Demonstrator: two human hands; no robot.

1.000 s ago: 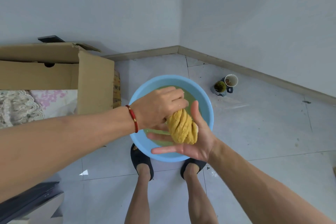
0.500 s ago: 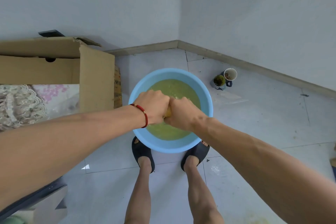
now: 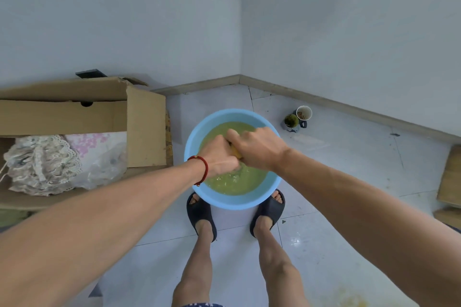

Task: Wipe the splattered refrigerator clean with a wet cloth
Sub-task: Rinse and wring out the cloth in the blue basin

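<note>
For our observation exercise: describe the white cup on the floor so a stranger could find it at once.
Start at the blue basin on the floor. Look right of it, toward the wall's skirting, where two small things stand together. The white cup is the open, pale one; its neighbour, a dark mug, looks green inside.

Yellow cloth [image 3: 236, 152], twisted between hands

A light blue basin [image 3: 197, 137] was seen on the pale grey tiled floor [image 3: 349, 172], filled with yellowish-green water [image 3: 237, 179]. A sliver of mustard-yellow cloth [image 3: 236, 153] was visible between the hands. A red cord bracelet [image 3: 203, 169] was worn on the left wrist. Dark navy slippers [image 3: 200, 214] were worn. A brown cardboard box [image 3: 146, 127] held cream lace fabric [image 3: 42, 164] and white fabric printed with pink flowers [image 3: 94, 143]. A white-rimmed cup [image 3: 304, 112] stood near the beige skirting [image 3: 349, 104].
</note>
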